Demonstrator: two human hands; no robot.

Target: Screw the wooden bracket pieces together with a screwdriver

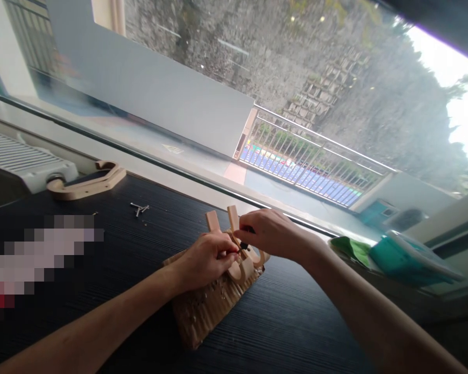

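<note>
Two light wooden pieces with curved ends [239, 272] stand close together on a ribbed sheet of corrugated cardboard [214, 311], their straight ends pointing up and away. My left hand [212, 254] is closed over the near side of the wood, thumb and forefinger pinched together around something small. From the right, my right hand [267, 231] reaches over with its fingers curled, the fingertips beside the upright wooden end. A small black part [244, 245] shows between the two hands. My fingers hide most of what each one grips.
Another angled wooden piece [88, 187] lies at the table's back left, beside a white slatted unit [27, 158]. Several screws [139, 209] lie loose on the black table [156, 228]. A window runs behind it. A teal box [405, 257] and green cloth [351, 249] are right.
</note>
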